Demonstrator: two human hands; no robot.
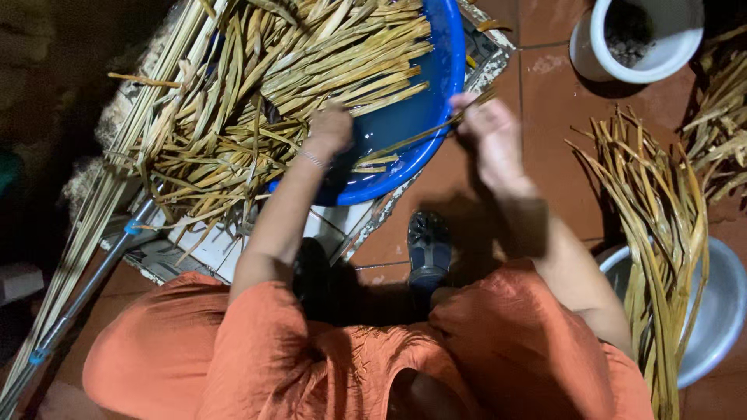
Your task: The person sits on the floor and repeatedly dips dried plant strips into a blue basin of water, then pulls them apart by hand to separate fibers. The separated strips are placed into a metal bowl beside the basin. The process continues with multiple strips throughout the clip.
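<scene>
I am drawing one dried reed strip point(412, 138) out of the blue basin point(447, 47), where the rest of the heap of strips point(311, 62) lies soaking or stacked. My right hand point(486, 136) pinches the strip's far end, fingers clenched on it, wrist raised above the basin's rim. My left hand point(331, 128) reaches down at the strip's other end; it seems closed on it, though the blur leaves me unsure. Next, I judge, a steady pull to free it.
</scene>
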